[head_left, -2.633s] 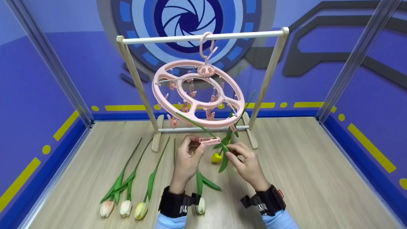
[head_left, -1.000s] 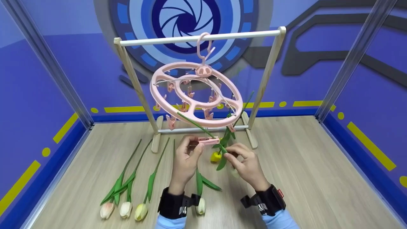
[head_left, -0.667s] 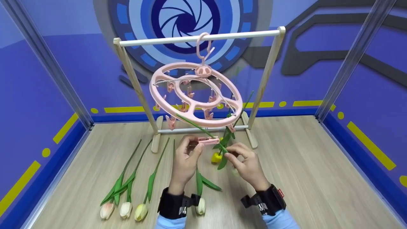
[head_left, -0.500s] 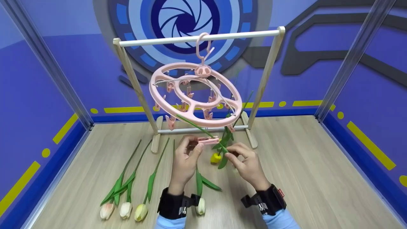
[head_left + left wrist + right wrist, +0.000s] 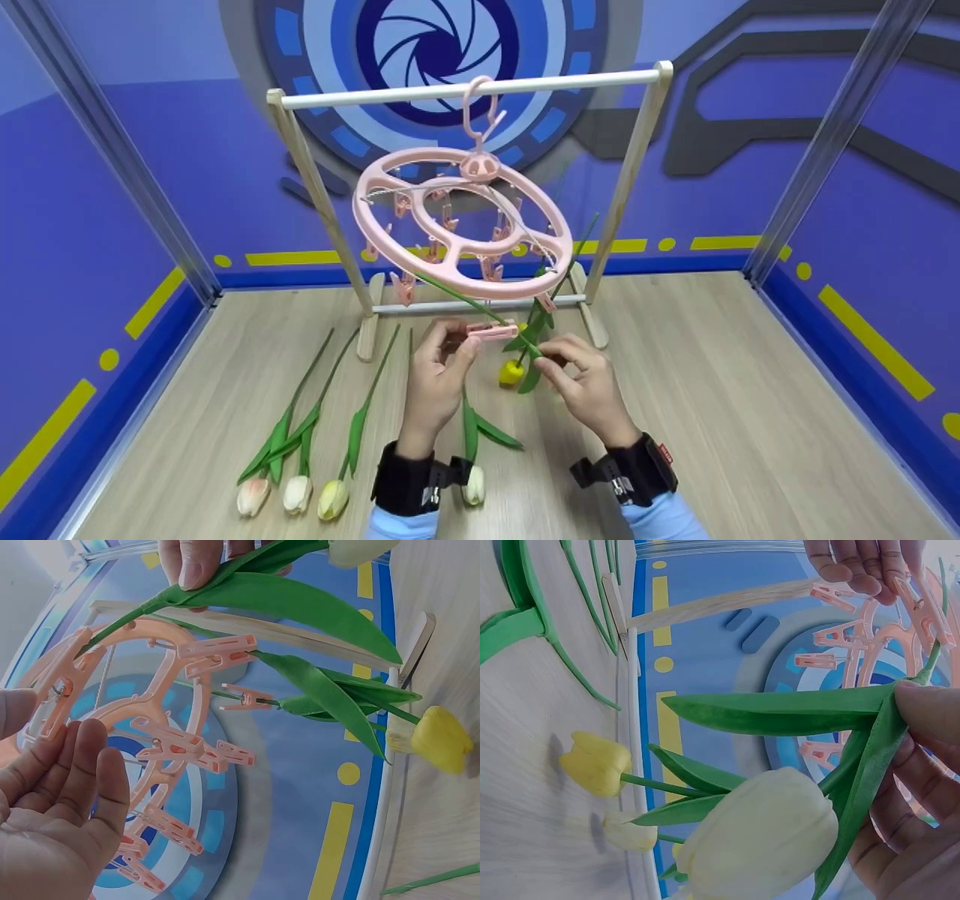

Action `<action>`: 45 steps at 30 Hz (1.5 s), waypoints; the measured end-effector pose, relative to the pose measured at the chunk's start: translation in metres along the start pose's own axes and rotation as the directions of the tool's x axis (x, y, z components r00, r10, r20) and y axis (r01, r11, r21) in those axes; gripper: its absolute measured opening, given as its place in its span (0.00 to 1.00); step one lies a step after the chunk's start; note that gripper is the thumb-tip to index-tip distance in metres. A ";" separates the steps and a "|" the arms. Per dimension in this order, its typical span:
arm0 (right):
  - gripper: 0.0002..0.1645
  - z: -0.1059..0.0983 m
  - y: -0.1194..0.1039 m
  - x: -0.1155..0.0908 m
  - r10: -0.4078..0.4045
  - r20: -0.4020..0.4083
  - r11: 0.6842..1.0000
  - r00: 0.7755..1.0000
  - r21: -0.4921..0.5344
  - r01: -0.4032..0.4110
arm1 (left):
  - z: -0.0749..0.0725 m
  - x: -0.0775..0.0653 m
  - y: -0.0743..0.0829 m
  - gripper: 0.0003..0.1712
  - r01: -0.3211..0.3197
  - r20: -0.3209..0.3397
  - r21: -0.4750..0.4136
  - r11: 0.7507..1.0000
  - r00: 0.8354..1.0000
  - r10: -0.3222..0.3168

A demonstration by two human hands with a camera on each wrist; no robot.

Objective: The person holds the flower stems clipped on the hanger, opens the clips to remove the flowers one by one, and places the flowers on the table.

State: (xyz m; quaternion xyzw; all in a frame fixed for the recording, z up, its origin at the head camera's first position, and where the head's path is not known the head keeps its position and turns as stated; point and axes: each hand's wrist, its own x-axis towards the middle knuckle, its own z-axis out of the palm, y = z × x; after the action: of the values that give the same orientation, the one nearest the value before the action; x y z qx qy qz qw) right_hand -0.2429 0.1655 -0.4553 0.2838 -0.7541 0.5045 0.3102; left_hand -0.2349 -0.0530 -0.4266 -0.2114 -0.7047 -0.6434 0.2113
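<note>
My left hand (image 5: pixel 439 382) pinches a pink clothespin (image 5: pixel 491 331) between thumb and fingers, below the front rim of a round pink drying hanger (image 5: pixel 480 166). Between the thumb and fingers of my right hand (image 5: pixel 589 390) is the green stem of a white tulip (image 5: pixel 761 832), gripped at its leaves. That stem crosses the clothespin's biting end and slants up left to the hanger's rim. In the head view the white bloom is hidden behind my right hand. A yellow tulip (image 5: pixel 511 373) hangs head down just behind, among other clipped tulips in the wrist views.
The hanger hooks over the white bar of a wooden stand (image 5: pixel 630 180). More pink clips (image 5: pixel 403 289) dangle from it. On the table lie a peach tulip (image 5: pixel 253 496), a pale yellow tulip (image 5: pixel 333 499) and white ones (image 5: pixel 473 486). Blue walls enclose the back and sides.
Both hands keep the same hold on clothespin and stem. The right hand has shifted very slightly to the right, and the hanging yellow tulip sways a little.
</note>
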 end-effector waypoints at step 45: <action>0.10 -0.008 -0.001 0.001 -0.001 0.002 1.000 1.000 0.004 0.001 | -0.002 -0.001 0.000 0.09 -0.002 -0.027 0.007 1.000 1.000 0.003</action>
State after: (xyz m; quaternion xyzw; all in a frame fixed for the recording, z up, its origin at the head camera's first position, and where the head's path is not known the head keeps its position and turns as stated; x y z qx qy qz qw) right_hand -0.2419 0.1729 -0.4515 0.2852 -0.7534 0.5054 0.3092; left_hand -0.2343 -0.0546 -0.4266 -0.2027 -0.7037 -0.6436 0.2225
